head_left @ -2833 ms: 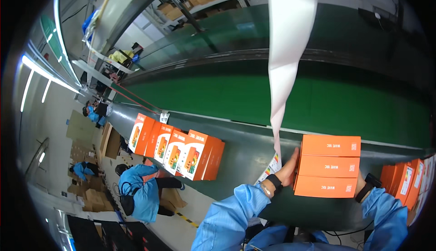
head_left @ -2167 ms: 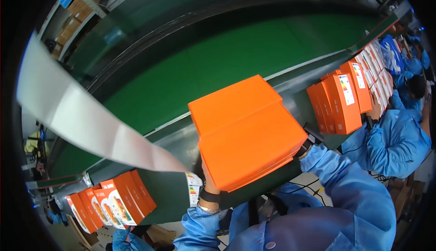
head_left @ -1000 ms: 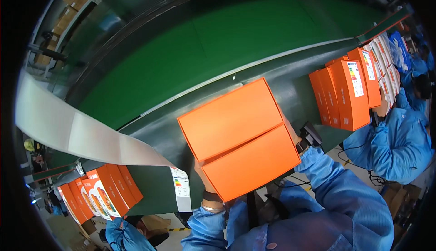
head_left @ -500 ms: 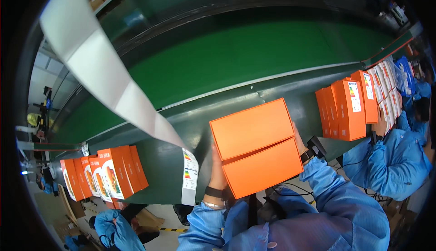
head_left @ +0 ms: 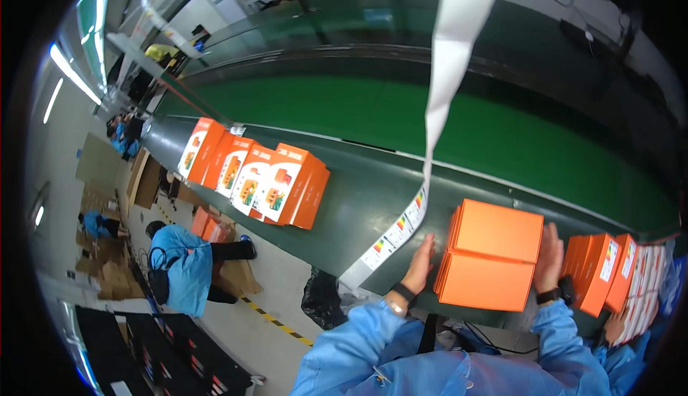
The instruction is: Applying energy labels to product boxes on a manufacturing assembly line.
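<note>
While both hands press flat against opposite ends of a stack of plain orange rectangular cardboard boxes [head_left: 493, 258], the grip is a two-sided clamp rather than a closed fist: the left hand [head_left: 419, 265] lies open along the stack's left end, fingers extended, and the right hand [head_left: 550, 258] lies open along its right end. The stack now rests on the dark green side shelf [head_left: 358, 206] of the conveyor, squared to its edge; half a second earlier it was tilted and nearer the body, and before that it was carried raised in front of the chest, so the boxes have been brought down and set in place, and the hands appear to be only steadying or aligning them. Just left of the left hand, a long white strip of printed colour labels [head_left: 438, 95] hangs from above and trails over the shelf edge. To the right of the stack stand upright orange cartons with white printed faces [head_left: 605, 270], near the right wrist; another person's blue sleeve [head_left: 631, 356] reaches toward them. Farther left along the shelf stands a row of orange-and-white printed cartons [head_left: 258, 181], well apart from the hands. Beyond the shelf runs the bright green conveyor belt [head_left: 502, 138]. Below, on the floor, a person in a blue coat [head_left: 188, 270] crouches among brown cardboard.
</note>
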`<control>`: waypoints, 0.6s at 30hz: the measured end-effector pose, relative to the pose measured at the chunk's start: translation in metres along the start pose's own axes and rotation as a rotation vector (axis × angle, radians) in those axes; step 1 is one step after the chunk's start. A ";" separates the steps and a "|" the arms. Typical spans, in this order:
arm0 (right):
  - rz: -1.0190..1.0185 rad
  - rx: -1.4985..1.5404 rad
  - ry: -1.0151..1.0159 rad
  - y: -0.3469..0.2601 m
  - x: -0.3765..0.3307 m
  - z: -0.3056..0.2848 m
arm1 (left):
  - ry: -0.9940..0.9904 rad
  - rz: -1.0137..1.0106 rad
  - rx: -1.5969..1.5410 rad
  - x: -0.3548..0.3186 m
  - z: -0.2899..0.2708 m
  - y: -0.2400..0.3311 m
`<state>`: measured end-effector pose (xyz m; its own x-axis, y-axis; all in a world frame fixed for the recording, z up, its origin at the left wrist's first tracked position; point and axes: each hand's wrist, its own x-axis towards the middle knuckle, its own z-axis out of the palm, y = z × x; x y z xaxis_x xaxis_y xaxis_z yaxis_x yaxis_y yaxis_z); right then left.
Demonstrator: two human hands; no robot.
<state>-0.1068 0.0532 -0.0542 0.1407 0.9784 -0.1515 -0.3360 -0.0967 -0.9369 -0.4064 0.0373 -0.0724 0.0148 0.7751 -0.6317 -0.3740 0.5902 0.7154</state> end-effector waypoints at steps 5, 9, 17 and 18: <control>-0.270 -0.283 -0.378 -0.161 0.000 0.069 | 0.270 0.226 -0.101 -0.056 -0.085 0.020; -0.240 -0.192 -0.937 -0.206 -0.010 0.220 | 0.700 0.294 -0.480 -0.072 -0.207 0.062; -0.215 -0.508 -1.005 -0.070 0.021 0.490 | 0.641 0.266 -0.770 -0.023 -0.319 0.144; -0.186 -0.564 -0.913 -0.039 0.050 0.504 | 0.546 0.299 -0.734 -0.015 -0.309 0.157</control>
<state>-0.5562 0.1984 0.1339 -0.6781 0.7306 0.0802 0.1278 0.2247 -0.9660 -0.7518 0.0481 -0.0429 -0.5399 0.5491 -0.6380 -0.7819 -0.0465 0.6216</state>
